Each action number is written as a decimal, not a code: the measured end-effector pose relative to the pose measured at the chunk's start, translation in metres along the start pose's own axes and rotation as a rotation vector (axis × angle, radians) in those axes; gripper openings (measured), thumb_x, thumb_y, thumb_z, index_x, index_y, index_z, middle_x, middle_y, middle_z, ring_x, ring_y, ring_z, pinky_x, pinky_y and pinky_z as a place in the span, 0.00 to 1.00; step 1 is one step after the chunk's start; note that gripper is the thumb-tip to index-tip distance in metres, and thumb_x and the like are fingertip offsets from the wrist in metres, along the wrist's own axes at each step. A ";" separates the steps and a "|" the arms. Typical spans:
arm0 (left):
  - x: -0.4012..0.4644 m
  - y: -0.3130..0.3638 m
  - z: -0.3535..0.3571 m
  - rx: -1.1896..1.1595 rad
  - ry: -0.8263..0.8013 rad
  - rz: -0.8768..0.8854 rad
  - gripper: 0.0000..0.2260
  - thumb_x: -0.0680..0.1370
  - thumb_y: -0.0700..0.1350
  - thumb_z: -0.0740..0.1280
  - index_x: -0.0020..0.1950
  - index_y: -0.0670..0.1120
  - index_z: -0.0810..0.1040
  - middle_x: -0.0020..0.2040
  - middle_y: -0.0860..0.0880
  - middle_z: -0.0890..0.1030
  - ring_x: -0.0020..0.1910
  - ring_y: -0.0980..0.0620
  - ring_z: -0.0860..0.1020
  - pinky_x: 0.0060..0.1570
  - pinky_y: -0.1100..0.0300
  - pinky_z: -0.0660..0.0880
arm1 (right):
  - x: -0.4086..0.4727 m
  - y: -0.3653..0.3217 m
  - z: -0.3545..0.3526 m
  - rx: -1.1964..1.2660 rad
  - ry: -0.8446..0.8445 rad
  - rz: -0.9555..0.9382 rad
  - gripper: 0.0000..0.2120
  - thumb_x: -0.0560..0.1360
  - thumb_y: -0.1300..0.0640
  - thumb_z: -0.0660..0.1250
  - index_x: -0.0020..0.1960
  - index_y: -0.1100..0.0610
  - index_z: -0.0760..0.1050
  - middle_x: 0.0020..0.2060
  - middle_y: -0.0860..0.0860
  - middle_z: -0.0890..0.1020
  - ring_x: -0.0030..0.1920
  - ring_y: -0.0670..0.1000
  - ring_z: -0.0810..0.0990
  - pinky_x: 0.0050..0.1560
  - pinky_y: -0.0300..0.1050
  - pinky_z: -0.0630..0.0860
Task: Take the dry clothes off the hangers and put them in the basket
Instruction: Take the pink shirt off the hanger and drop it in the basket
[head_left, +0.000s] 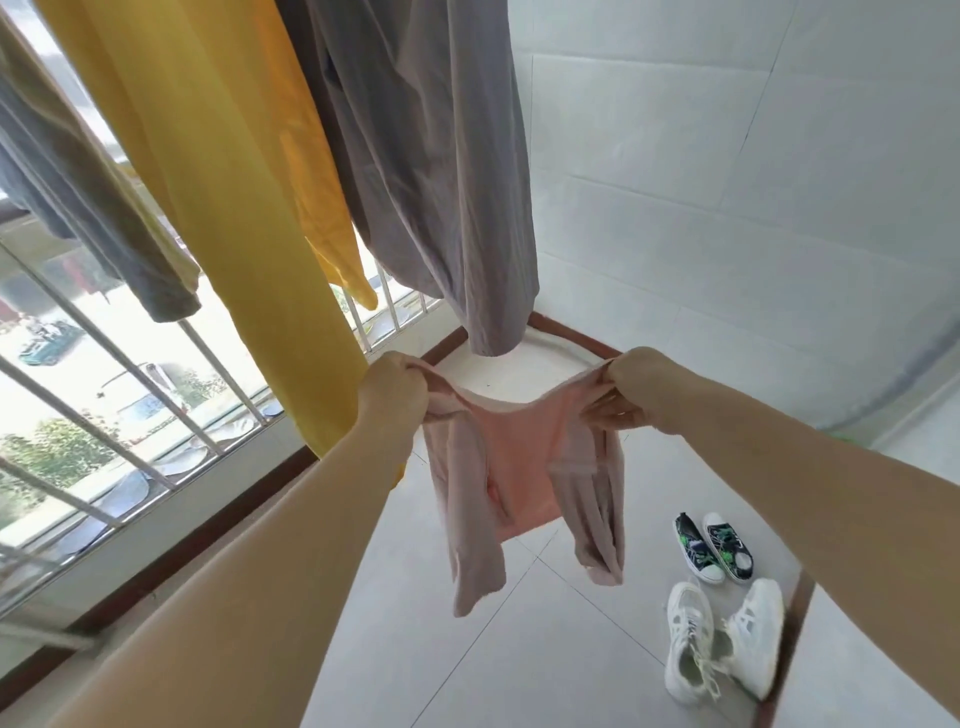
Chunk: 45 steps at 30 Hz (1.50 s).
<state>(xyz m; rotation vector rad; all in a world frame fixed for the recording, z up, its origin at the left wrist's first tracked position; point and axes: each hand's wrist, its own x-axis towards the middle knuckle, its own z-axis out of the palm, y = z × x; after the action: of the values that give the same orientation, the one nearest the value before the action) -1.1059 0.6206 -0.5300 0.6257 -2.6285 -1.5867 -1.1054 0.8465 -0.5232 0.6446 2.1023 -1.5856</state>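
Above the tiled floor (467, 649), near its far corner by the railing: one pink top (519, 457), long-sleeved, held spread in the air.

Item 1. Pink top. Off its hanger, as far as can be seen (no hanger shows in it). Both sleeves hang loose below the body; nothing of it touches the floor.

Item 2. Left hand (395, 395). Grip closed, fingers curled round one shoulder of the pink top.

Item 3. Right hand (631, 387). Grip closed likewise, pinching the other shoulder.

Item 4. Garments hanging overhead: a yellow one (234, 197), a grey-mauve one (431, 171) and a grey-blue one (78, 208) toward the railing (171, 358). Hangers out of view.

Item 5. Footwear on the floor toward its right edge: white trainers (722, 644), dark patterned canvas shoes (714, 545) just beyond them.

Step in hand, by judgement: the pink top is freed and awaits stowing. The basket is not in view, so the next move calls for turning to find it, gathering the trailing sleeves, lowering the top in and letting go with both hands. Three garments or more remain to take down.
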 end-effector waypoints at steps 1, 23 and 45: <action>-0.001 -0.001 0.004 -0.096 -0.020 -0.056 0.14 0.75 0.31 0.51 0.41 0.44 0.72 0.43 0.43 0.73 0.42 0.46 0.73 0.45 0.53 0.76 | -0.002 0.000 0.000 -0.001 -0.035 -0.037 0.13 0.76 0.67 0.55 0.40 0.66 0.77 0.39 0.60 0.83 0.38 0.55 0.83 0.42 0.45 0.79; -0.022 -0.023 -0.056 0.440 -0.124 0.418 0.16 0.75 0.47 0.66 0.32 0.45 0.63 0.29 0.51 0.66 0.28 0.52 0.65 0.28 0.60 0.59 | -0.032 -0.010 0.029 -0.933 0.509 -0.518 0.17 0.74 0.43 0.61 0.34 0.54 0.71 0.41 0.53 0.73 0.44 0.54 0.73 0.39 0.42 0.65; -0.027 -0.044 -0.138 0.402 -0.441 0.178 0.16 0.69 0.50 0.75 0.47 0.42 0.75 0.42 0.47 0.75 0.41 0.49 0.74 0.46 0.54 0.75 | -0.073 -0.035 0.110 -0.523 0.404 -0.754 0.20 0.75 0.53 0.65 0.28 0.52 0.62 0.26 0.46 0.66 0.29 0.44 0.64 0.28 0.35 0.61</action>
<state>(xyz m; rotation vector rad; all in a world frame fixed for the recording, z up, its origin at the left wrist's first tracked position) -1.0377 0.4949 -0.4949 0.0263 -3.2492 -1.2732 -1.0610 0.7242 -0.4813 -0.0438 3.1506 -1.1603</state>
